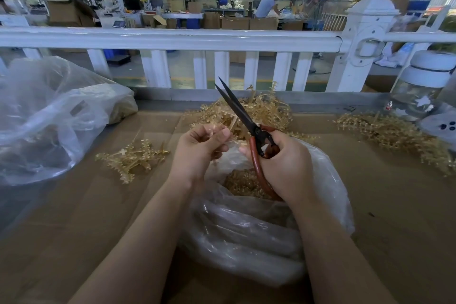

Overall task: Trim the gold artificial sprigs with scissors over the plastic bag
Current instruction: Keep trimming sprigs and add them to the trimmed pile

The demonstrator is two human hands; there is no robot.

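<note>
I had both forearms bare, reaching up from six o'clock and converging toward the centre. My left hand (201, 147) sat just at nine o'clock of the right, back toward me, fingers curled and thumb pressed to the forefinger in a pinch on a thin sprig piece (217, 128). My right hand (283, 163) was wrapped round the red handles of the scissors (249, 126), knuckles outward, wrist bent slightly inward. The blades pointed toward eleven o'clock, parted only a little at the tips. The two hands were close but not touching.
</note>
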